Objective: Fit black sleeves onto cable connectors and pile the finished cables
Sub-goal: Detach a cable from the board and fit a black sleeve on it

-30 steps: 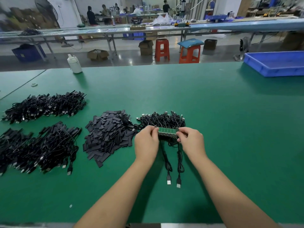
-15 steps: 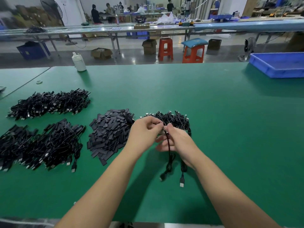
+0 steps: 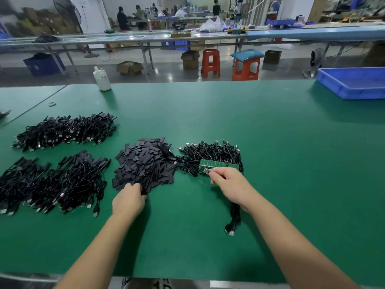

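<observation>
A heap of flat black sleeves (image 3: 145,163) lies in the middle of the green table (image 3: 281,163). My left hand (image 3: 129,200) reaches into its near edge, fingers curled among the sleeves; what it holds is hidden. To the right sits a pile of black cables (image 3: 210,155) with a green strip of small circuit boards (image 3: 218,164) on it. My right hand (image 3: 229,184) pinches a small part at the near edge of that strip, and black cables (image 3: 234,217) with metal plugs trail from under its wrist. Three piles of cables lie left: far (image 3: 66,131), near (image 3: 79,182), and far-left (image 3: 18,182).
A white bottle (image 3: 102,79) stands at the table's far edge and a blue tray (image 3: 354,82) at the far right. A small ring (image 3: 51,104) lies far left. Beyond are red stools (image 3: 210,62), cardboard boxes, long benches and seated people.
My left hand has left the cable and gone left to the sleeve heap. My right hand has moved right, and the green circuit strip is in view again on the cable pile.
</observation>
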Available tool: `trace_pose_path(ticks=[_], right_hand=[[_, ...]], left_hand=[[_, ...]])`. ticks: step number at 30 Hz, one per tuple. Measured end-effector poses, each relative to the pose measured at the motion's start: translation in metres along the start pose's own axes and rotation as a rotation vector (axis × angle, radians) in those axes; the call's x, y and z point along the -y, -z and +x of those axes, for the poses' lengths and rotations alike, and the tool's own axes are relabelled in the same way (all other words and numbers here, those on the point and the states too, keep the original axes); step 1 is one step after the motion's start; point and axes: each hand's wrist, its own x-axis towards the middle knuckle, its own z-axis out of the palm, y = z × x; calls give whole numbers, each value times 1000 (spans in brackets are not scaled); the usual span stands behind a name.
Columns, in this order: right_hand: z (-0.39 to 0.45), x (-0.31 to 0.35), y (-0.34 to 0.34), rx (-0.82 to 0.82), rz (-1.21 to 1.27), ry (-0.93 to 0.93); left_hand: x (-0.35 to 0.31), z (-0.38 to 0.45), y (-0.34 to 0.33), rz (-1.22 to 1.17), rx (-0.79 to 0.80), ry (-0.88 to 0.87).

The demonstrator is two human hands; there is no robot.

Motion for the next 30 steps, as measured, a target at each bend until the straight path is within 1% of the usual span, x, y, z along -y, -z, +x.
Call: trace_pose_path(ticks=[3, 5, 7, 8, 10, 11, 12, 13, 14, 15, 16, 17, 18, 20, 22, 25, 26, 30], right_hand=[[0, -1, -1, 32, -12, 6], [-2, -1, 0, 54, 20, 18], [-3, -1, 1, 89, 93, 3], [-3, -1, 2, 100, 120, -8], [-4, -2, 2, 100, 144, -18], [-4, -2, 2, 91, 138, -13], [-3, -3, 3, 84, 129, -6], [-3, -4, 3, 76, 126, -1], [-2, -5, 3, 68, 135, 1], [-2, -6, 3, 58, 150, -2], [-2, -6, 3, 51, 166, -8], [-1, -7, 2, 49, 179, -17], [-1, -7, 2, 49, 192, -26], [-1, -7, 2, 52, 215, -26], [-2, -8, 1, 56, 239, -16], [-1, -10, -1, 70, 295, -21], [-1, -11, -1, 74, 303, -24], [0, -14, -2, 85, 312, -31]], left_hand=[[7, 4, -7, -74, -46, 2], [6, 6, -8, -81, -63, -10], [7, 5, -4, -10, -72, -28], [6, 3, -2, 46, -103, -42], [3, -1, 5, 151, -244, -120], [-2, -5, 10, 155, -330, -169], [-8, -9, 15, 118, -401, -218], [-15, -13, 20, 23, -428, -265], [-25, -18, 27, -146, -395, -307], [-35, -23, 34, -344, -293, -345], [-47, -28, 40, -536, -159, -382], [-56, -34, 46, -685, -47, -428], [-64, -39, 50, -786, 33, -466], [-76, -48, 52, -893, 133, -527], [-82, -53, 50, -890, 150, -581], [-86, -55, 44, -784, 40, -613], [-87, -55, 44, -784, 21, -611], [-90, -59, 41, -939, 54, -596]])
